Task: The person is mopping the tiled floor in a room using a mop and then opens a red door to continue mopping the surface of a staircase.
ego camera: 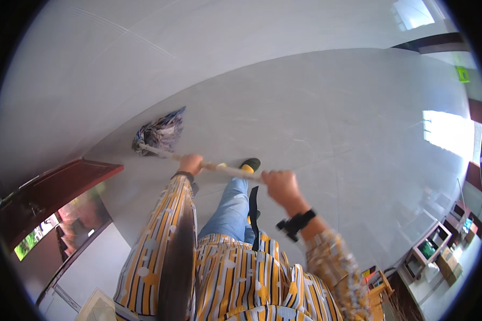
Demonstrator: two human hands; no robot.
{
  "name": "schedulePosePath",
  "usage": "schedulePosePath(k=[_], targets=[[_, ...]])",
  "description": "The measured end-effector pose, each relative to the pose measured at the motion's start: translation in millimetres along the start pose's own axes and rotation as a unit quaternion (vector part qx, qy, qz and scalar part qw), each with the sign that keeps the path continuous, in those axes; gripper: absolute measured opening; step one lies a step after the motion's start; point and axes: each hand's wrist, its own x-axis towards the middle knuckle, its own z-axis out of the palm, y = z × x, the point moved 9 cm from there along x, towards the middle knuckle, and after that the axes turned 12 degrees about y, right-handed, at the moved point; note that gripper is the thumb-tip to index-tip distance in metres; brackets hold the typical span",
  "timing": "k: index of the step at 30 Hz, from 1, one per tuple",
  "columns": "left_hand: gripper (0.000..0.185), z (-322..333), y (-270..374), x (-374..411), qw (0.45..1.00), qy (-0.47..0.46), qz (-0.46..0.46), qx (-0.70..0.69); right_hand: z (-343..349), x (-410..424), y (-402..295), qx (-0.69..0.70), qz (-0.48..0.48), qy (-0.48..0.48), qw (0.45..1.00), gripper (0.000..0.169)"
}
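Observation:
Both my hands are wrapped around the pale handle (229, 170) of a string mop. My left hand (191, 164) grips it lower down, closer to the mop head. Higher up, my right hand (282, 185) holds the handle near its top end, with a black strap on that wrist. The mop head (160, 132), a bundle of mixed grey, blue and whitish strips, rests on the grey floor (305, 120) close to the foot of the wall. My shoe (250, 163) shows just past the handle, between my two hands.
A pale wall (104, 52) runs along the far side. To the left, a dark red door (56, 192) stands ajar by a doorway. At lower right are a shelf unit (431, 244), a cardboard box (449, 265) and a wooden piece of furniture (379, 289).

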Motion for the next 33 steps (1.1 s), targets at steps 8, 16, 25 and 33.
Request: schedulePosePath(k=[8,16,25,33], targets=[[0.005,-29,105,-8,0.992,-0.014,0.126,0.003,-55,-98,55,-0.031,0.148,0.060,0.987,0.003],[0.007,-54,228,51,0.961,0.102,0.250,-0.052,-140,-171,31,-0.111,0.313,0.151,0.931,0.009],[0.007,-18,321,81,0.907,0.167,0.356,-0.152,-148,-226,-90,-0.384,0.285,0.144,0.866,0.022],[0.012,1,394,66,0.878,0.048,0.439,-0.186,-147,-243,-89,-0.274,0.410,0.095,0.865,0.028]])
